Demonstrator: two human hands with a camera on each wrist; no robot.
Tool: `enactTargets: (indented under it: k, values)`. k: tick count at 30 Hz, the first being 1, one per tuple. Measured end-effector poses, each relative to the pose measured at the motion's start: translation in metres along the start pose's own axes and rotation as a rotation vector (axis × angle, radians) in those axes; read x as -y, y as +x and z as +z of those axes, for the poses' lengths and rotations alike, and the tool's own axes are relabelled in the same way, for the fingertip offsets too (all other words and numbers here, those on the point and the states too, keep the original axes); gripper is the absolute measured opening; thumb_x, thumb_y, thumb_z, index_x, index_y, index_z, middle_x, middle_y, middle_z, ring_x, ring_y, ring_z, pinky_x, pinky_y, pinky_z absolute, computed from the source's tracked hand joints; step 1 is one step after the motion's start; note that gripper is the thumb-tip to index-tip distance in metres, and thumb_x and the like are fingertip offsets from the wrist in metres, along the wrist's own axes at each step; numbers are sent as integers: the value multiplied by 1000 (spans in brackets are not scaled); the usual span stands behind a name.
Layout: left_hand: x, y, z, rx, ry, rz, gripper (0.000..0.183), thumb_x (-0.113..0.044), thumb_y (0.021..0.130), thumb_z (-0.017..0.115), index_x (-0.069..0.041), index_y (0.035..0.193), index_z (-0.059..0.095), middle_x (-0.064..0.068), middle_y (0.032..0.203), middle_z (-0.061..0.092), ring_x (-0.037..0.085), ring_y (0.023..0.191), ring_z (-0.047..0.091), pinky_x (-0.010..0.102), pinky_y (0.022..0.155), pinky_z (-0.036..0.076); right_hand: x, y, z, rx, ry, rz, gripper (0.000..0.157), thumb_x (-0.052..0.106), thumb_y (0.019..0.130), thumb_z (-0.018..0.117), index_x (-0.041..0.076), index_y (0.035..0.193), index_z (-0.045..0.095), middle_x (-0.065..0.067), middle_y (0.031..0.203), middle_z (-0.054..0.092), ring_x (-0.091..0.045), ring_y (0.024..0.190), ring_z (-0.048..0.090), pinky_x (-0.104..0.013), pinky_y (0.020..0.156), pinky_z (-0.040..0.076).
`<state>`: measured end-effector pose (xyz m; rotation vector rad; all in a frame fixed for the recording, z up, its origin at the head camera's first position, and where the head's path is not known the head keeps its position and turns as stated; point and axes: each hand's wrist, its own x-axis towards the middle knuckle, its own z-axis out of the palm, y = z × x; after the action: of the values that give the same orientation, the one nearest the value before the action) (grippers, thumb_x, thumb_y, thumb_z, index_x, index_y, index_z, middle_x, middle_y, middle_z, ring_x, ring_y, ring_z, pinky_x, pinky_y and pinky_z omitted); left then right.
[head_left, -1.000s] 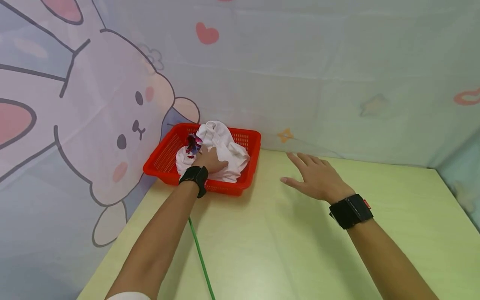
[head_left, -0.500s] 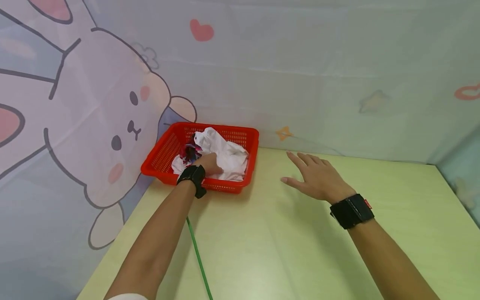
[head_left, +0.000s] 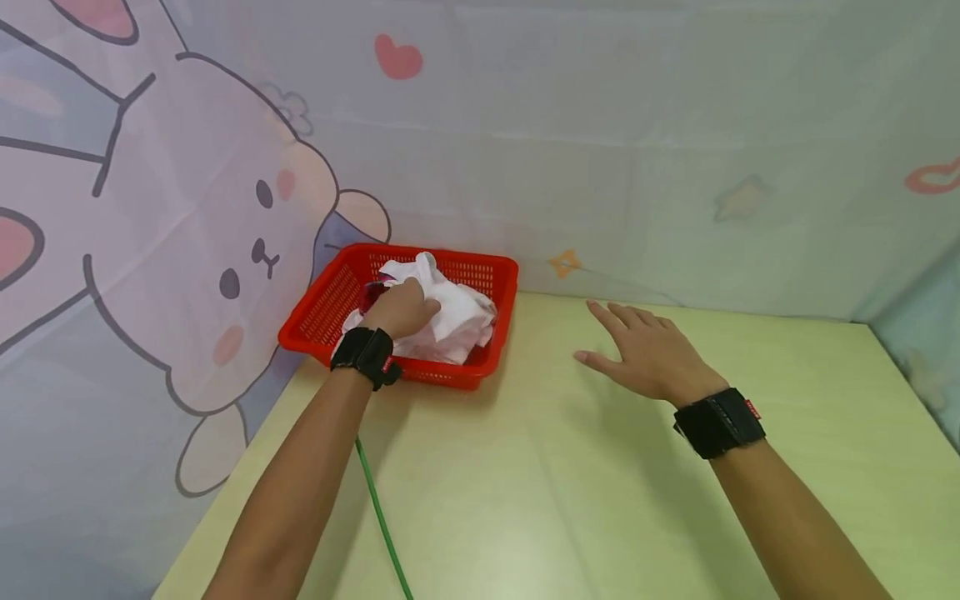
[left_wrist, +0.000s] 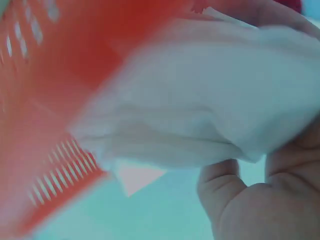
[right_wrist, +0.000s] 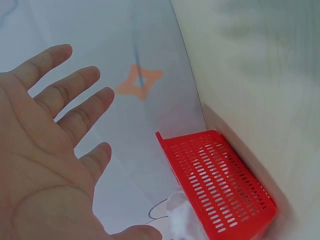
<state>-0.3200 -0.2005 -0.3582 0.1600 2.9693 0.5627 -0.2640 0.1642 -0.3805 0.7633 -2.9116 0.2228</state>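
The cloth (head_left: 459,312) lies inside the basket (head_left: 510,304), partly gathered in my left hand (head_left: 401,310): I hold it between thumb (left_wrist: 220,187) and fingers (left_wrist: 275,14), and the white folds hide my fingertips. The rest of it spreads to the right of those fingers. A dark red patterned piece (head_left: 369,296) shows just left of them, partly covered by the cloth and my hand. The basket's red rim runs around my left fingers, with the near edge by my wrist strap (head_left: 365,354). My right hand (head_left: 652,354) hangs over the counter (head_left: 480,500), well apart to the right of the basket, its fingers spread and thumb held out. A green cord (head_left: 382,517) lies nearer me than my left fingers. Beyond both hands stands the backdrop (head_left: 637,167), its rabbit (head_left: 198,217) left of my left fingers.
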Motion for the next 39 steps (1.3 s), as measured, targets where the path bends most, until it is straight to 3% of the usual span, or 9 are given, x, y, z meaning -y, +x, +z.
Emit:
enactTargets:
  k: [4,9,15,20,23,26,32,39]
  values:
    - [-13,-13,-19,-118,-108,4,40,-31,89,45,3,109,37,14,86,49,25,70,54,33,62,48,-2,-2,-2,-9,0,1,81,70,81,35,24,145,17,-7,142,32,-27,130,27,-52,100,23]
    - [-26,-26,-30,-216,-228,64,44,-29,88,47,0,118,32,12,93,53,23,76,58,38,68,52,-3,-5,-4,-10,10,-5,80,70,81,35,24,145,16,-8,142,32,-28,130,27,-52,100,22]
    - [-46,-37,-37,-362,-298,196,32,-27,88,46,-8,113,34,7,96,52,17,79,57,32,70,51,-3,-7,-6,-18,3,-5,80,69,82,35,23,145,17,-9,142,32,-28,130,27,-52,100,22]
    - [-70,-44,-51,-477,-364,335,25,-25,89,44,-11,107,34,8,86,49,17,75,52,27,65,47,-4,-8,-7,-21,4,2,80,69,82,35,22,145,19,-10,141,33,-28,129,28,-52,99,23]
    - [-86,-48,-60,-491,-422,431,22,-22,90,43,-10,106,34,9,86,46,18,73,50,28,61,46,-3,-8,-7,-19,8,7,80,70,82,35,23,145,18,-10,142,32,-29,129,28,-52,100,22]
    - [-102,-49,-65,-461,-466,520,22,-19,90,41,-8,107,34,8,95,47,16,79,51,27,65,48,-3,-8,-8,-22,8,12,81,70,81,35,23,145,18,-10,142,32,-29,129,28,-52,100,22]
    - [-128,-55,-69,-435,-449,617,21,-16,89,44,-7,106,36,6,101,45,14,91,47,25,68,48,-4,-6,-8,-29,3,29,81,72,81,33,25,145,17,-11,142,31,-33,127,30,-54,98,24]
    - [-158,-69,-71,-451,-460,806,15,-9,87,48,-3,99,40,6,97,46,14,93,43,23,69,46,0,-8,-12,-85,41,11,79,72,80,36,37,144,6,-4,142,31,-32,126,33,-53,96,26]
